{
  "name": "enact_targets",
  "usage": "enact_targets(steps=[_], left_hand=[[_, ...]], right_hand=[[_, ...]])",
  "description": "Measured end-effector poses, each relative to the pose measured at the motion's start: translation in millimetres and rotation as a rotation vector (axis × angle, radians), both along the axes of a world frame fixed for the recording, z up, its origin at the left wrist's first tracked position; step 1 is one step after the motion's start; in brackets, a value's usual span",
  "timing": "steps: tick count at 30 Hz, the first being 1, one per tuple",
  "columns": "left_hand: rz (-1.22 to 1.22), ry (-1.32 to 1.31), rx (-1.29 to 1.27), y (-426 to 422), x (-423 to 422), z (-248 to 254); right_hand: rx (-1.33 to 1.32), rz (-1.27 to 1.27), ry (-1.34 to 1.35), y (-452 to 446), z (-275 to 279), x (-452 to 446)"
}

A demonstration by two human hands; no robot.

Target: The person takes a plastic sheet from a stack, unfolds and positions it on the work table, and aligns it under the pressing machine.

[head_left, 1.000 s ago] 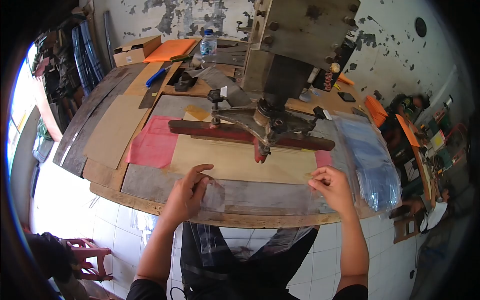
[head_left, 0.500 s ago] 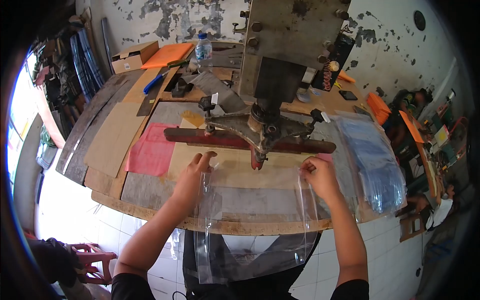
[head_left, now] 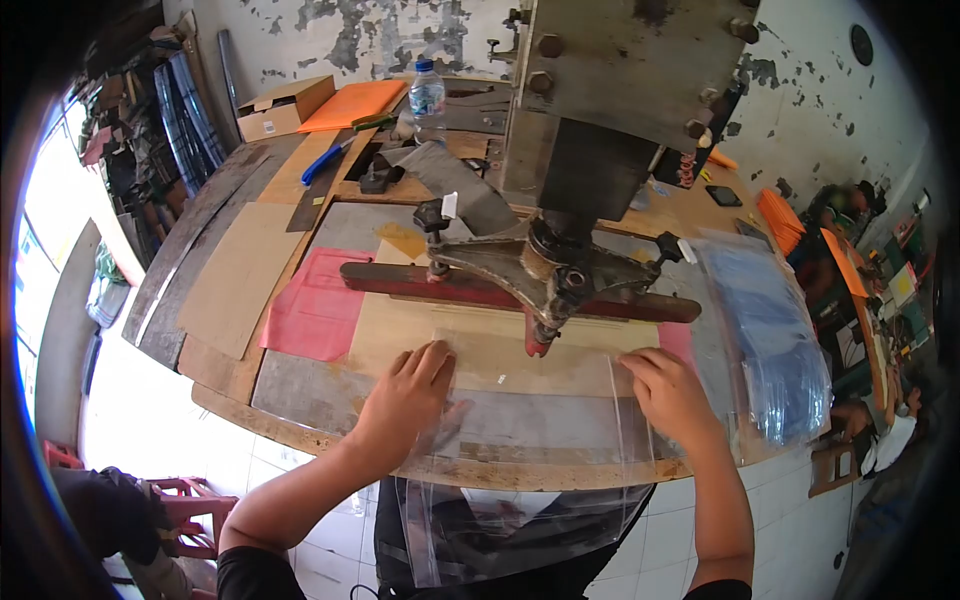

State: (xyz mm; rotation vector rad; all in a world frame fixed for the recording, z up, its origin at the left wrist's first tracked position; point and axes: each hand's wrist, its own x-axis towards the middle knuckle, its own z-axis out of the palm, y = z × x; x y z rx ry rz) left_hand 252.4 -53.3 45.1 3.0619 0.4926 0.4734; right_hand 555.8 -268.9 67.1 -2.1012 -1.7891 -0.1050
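A clear plastic sheet [head_left: 530, 440] lies over the near edge of the table and hangs down in front of the person's lap. My left hand [head_left: 408, 400] is closed on its left side, fingers pressed together. On the right, my right hand [head_left: 668, 390] pinches the sheet's upper right corner. Just beyond both hands, the press bar [head_left: 620, 303], dark red and long, sits under the metal press head [head_left: 560, 262]. Tan board [head_left: 480, 365] lies beneath the bar, with pink material [head_left: 318, 305] at its left.
Bluish clear plastic sheets [head_left: 775, 335] are stacked on the right. Brown cardboard [head_left: 235, 285], a blue cutter [head_left: 322, 165], a water bottle [head_left: 427, 100], an open box [head_left: 285, 108] and a phone [head_left: 723, 196] lie around the table. Other people sit at far right and lower left.
The clear sheet was first bunched low, then spread out between my hands. Since the last frame, my left hand has turned palm down over the sheet's left side.
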Motion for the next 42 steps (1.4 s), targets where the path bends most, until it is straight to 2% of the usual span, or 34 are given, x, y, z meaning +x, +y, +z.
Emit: enact_targets(steps=[3,8,9,11,12,20,26,30,32,42], left_hand=[[0.017,-0.006,0.007,0,-5,-13],[0.014,0.071,0.204,-2,-4,-18],[0.016,0.072,0.201,-4,-4,-12],[0.013,0.147,-0.028,-5,-2,4],[0.015,0.145,-0.028,-2,-3,3],[-0.018,0.138,0.245,-1,0,-6],[0.0,0.283,0.166,1,11,4],[0.029,0.245,0.146,0,9,-7],[0.016,0.202,0.235,-1,6,-7],[0.013,0.218,0.203,-1,8,-12]], right_hand=[[-0.021,-0.046,0.019,-5,6,-19],[0.032,-0.087,-0.003,-7,-9,-21],[0.058,-0.095,0.013,-7,-13,-20],[0.084,-0.103,0.028,-7,-22,-19],[0.115,-0.124,0.06,-7,-26,-19],[0.214,-0.129,0.081,-5,-34,-20],[0.215,-0.132,0.078,-3,-31,-20],[0.214,-0.142,0.097,-3,-35,-19],[0.212,-0.148,0.105,-3,-38,-18],[0.201,-0.16,0.112,-1,-39,-17]])
